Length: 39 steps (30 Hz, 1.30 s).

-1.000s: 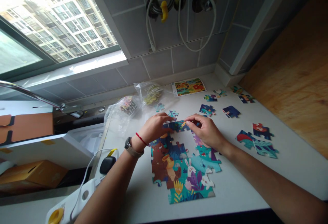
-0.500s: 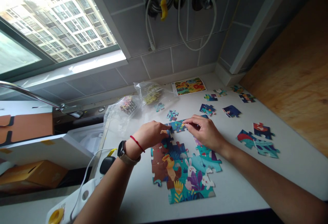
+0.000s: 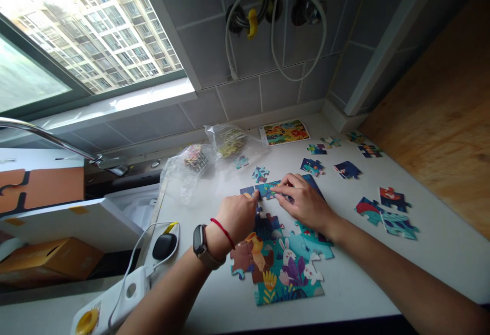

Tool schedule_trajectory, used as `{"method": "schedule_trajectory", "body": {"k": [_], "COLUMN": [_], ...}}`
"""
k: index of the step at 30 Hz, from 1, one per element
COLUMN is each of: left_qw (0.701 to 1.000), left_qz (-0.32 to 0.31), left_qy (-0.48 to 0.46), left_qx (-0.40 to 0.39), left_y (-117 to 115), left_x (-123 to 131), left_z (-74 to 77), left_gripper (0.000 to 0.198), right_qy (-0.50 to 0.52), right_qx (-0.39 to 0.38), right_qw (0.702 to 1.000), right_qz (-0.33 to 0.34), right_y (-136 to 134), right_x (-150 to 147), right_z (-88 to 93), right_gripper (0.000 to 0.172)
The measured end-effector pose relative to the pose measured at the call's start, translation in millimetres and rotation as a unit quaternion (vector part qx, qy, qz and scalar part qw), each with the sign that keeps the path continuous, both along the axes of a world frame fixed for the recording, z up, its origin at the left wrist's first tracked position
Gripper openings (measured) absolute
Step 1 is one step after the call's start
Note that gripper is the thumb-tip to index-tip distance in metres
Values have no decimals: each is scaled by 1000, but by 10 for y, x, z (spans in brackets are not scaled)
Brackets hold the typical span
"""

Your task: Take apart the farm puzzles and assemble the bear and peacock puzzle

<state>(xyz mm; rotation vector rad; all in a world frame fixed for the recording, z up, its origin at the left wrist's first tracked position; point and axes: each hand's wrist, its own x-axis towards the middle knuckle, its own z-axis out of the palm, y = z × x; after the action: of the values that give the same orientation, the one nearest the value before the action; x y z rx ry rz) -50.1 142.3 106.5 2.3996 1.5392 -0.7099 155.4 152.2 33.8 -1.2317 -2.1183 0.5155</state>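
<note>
A partly joined jigsaw puzzle [image 3: 275,261] with rabbits and plants lies on the white counter, with a gap inside its upper part. My left hand [image 3: 238,217] is over its upper left side, fingers curled, the index fingertip pressing at the seam in the top row. That fingertip meets a blue-green puzzle piece [image 3: 264,190]; the thumb is hidden. From the right, my right hand [image 3: 304,199] reaches in with thumb and index finger closed at the same piece's right end. Its palm covers part of the puzzle's upper right.
Loose puzzle pieces [image 3: 398,222] lie to the right, and others [image 3: 312,166] behind the puzzle. Clear plastic bags [image 3: 229,143] and a picture card [image 3: 287,132] are near the wall. At left are a power strip [image 3: 111,299], a black plug [image 3: 164,246] and a faucet [image 3: 49,138].
My left hand has moved right and nearer, its index finger now pressing on the seam. The right hand stays at the piece, its fingers slightly shifted. The whole view has moved a little.
</note>
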Motion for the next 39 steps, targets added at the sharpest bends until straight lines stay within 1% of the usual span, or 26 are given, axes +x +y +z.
{"method": "schedule_trajectory", "body": {"k": [3, 6, 9, 11, 13, 16, 17, 18, 20, 22, 25, 29, 34, 37, 39], "left_qw": [999, 995, 995, 996, 997, 999, 999, 998, 999, 999, 999, 999, 999, 999, 999], "left_qz": [47, 94, 99, 89, 69, 9, 4, 14, 37, 53, 41, 20, 27, 35, 22], "left_qy": [12, 18, 13, 4, -9, -47, -54, -53, -24, -4, -11, -27, -17, -12, -19], "left_qx": [2, 4, 15, 22, 23, 6, 3, 12, 19, 7, -15, -8, -13, 7, 19], "left_y": [-178, -299, -326, -290, -205, 3, 80, 153, 265, 321, 321, 288, 264, 221, 179], "left_x": [200, 365, 410, 369, 264, -11, -120, -227, -406, -511, -533, -483, -446, -385, -322], "left_z": [-65, -141, -179, -164, -109, 31, 79, 119, 164, 158, 95, 44, 91, 136, 154], "left_gripper": [63, 65, 69, 68, 61, 42, 37, 35, 32, 30, 31, 33, 33, 41, 48], "right_qy": [-50, -83, -96, -103, -110, -116, -118, -118, -113, -109, -110, -111, -126, -129, -127], "right_qx": [27, 38, 40, 36, 32, 21, 17, 13, 9, 8, 8, 2, -3, 1, 2], "right_qw": [998, 996, 994, 993, 993, 992, 992, 992, 993, 993, 993, 993, 991, 991, 991], "right_qz": [5, 23, 32, 36, 38, 36, 35, 36, 37, 38, 37, 42, 43, 43, 42], "right_y": [-19, -22, -18, -18, -19, -25, -27, -28, -30, -30, -30, -29, -32, -32, -32], "right_x": [-25, -28, -13, -3, 3, 2, 2, 3, 7, 15, 26, 30, 24, 23, 21], "right_z": [-20, -87, -150, -167, -164, -143, -138, -135, -138, -151, -173, -172, -149, -145, -146], "right_gripper": [28, 29, 30, 30, 30, 30, 30, 30, 30, 31, 32, 33, 33, 33, 32]}}
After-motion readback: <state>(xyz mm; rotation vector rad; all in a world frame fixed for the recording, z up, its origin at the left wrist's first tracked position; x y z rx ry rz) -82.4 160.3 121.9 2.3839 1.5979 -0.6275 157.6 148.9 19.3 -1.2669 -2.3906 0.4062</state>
